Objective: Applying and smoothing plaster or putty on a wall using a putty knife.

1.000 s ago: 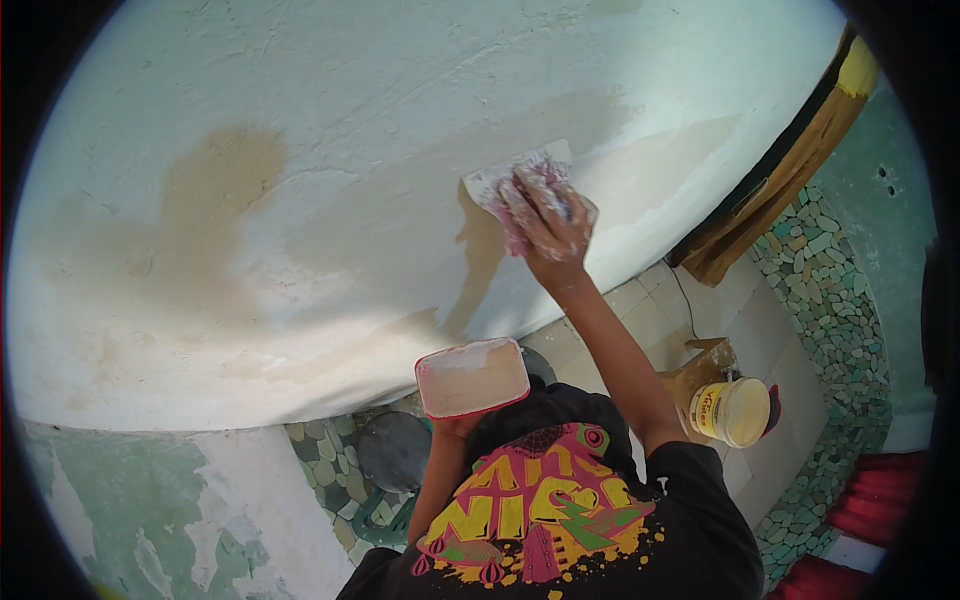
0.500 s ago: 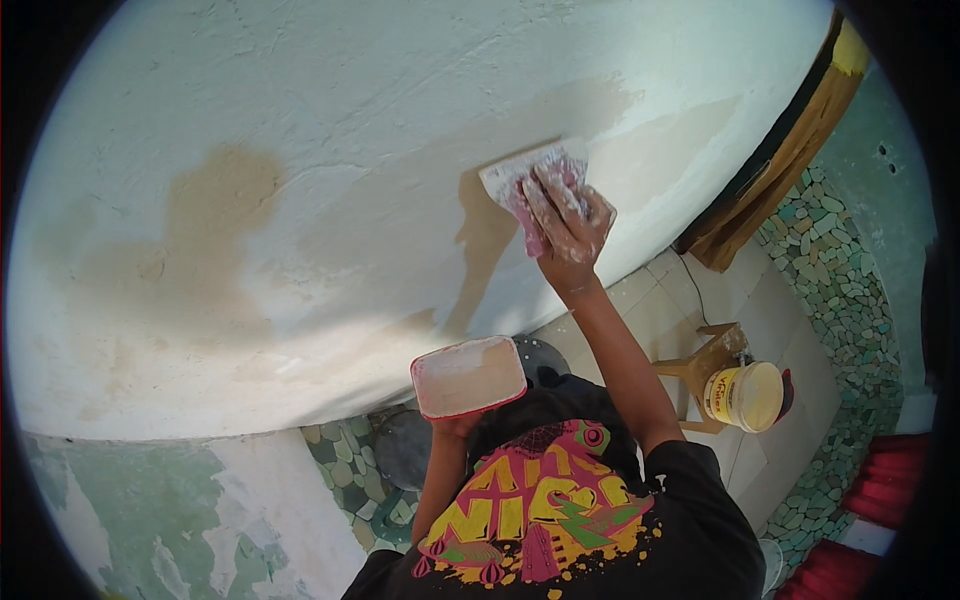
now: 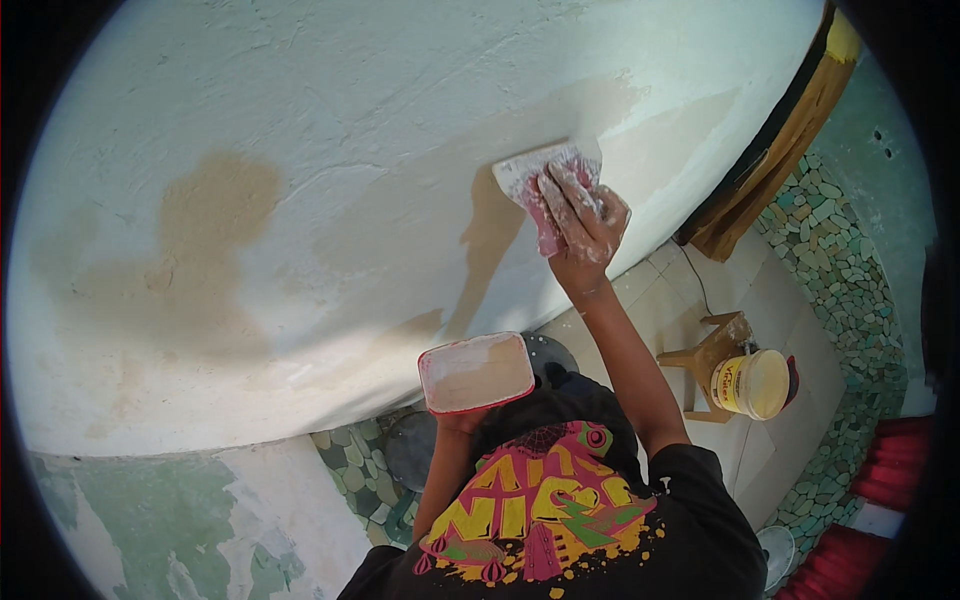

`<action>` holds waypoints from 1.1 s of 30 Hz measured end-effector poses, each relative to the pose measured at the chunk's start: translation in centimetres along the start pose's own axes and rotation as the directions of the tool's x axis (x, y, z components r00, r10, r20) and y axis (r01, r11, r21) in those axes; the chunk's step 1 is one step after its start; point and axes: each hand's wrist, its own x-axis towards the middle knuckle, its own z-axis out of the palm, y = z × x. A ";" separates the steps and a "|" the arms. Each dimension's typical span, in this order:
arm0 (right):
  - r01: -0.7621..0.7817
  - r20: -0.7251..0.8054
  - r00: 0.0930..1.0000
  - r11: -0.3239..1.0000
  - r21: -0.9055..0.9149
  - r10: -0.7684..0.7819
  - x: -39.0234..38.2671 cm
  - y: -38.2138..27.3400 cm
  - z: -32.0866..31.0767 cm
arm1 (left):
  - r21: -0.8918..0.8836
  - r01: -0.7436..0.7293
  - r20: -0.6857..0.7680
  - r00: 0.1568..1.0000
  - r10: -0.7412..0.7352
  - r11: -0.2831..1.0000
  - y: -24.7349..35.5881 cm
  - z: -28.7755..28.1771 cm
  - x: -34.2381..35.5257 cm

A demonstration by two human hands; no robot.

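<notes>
The right hand point(image 3: 587, 222) grips a smeared white spreader point(image 3: 525, 170) at the patchy wall point(image 3: 390, 120), seemingly skimming it; the next stroke calls for even pressure. The left hand point(image 3: 461, 421) supports a red-rimmed tub point(image 3: 478, 374) underneath, its finger grip hidden from me.

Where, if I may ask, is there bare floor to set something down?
Bare tiled floor shows between the stool and the stone strip. It is crowded on the stool, which bears the bucket, and at the wall, where the right hand holds the spreader.
</notes>
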 end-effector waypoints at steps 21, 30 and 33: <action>-0.099 0.082 0.992 0.995 0.031 0.096 -2.5 -3.7 1.8 | 0.045 0.084 -0.086 0.993 -0.080 0.995 2.4 -0.5 0.6; 0.075 0.008 0.997 0.991 0.109 -0.076 0.7 -6.4 0.9 | 0.047 0.057 -0.140 0.989 -0.050 0.997 3.5 -1.8 0.4; 0.075 0.011 0.997 0.992 0.097 -0.076 0.1 -6.2 2.0 | 0.059 0.082 -0.152 0.986 -0.073 0.995 3.7 -1.4 0.6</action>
